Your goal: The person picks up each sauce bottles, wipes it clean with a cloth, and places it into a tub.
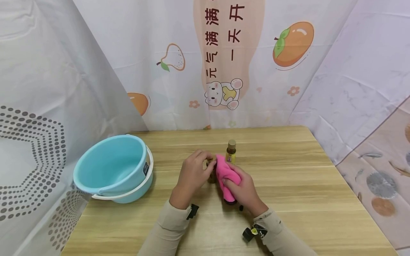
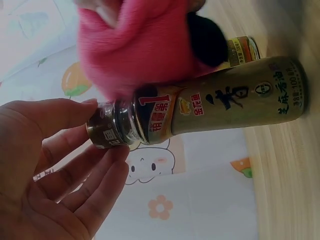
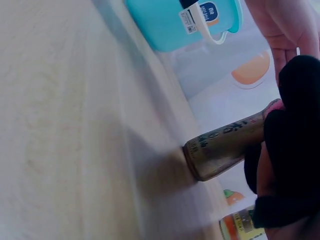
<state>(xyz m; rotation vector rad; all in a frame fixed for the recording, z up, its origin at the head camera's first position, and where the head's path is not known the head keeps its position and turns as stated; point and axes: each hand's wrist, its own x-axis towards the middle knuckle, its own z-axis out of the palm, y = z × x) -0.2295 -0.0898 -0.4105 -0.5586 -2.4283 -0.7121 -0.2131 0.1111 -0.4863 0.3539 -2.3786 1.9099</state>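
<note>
My left hand (image 1: 193, 171) pinches the dark cap of a slim sesame oil bottle (image 2: 230, 102) between thumb and fingertips. The bottle stands upright on the table, its lower part showing in the right wrist view. In my right hand (image 1: 246, 192) is a bunched pink cloth (image 1: 228, 176), which lies against the bottle near its neck. A black thing (image 2: 206, 40) shows beside the cloth; I cannot tell what it is. Just behind the cloth stands a second bottle (image 1: 231, 156) with a brown cap and yellow label, its lower part hidden.
A light blue bucket (image 1: 147, 181) with a white handle stands at the table's left. The wooden table (image 1: 304, 177) reaches back to a printed curtain (image 1: 179, 89). Wrist cameras with black mounts sit on both sleeves.
</note>
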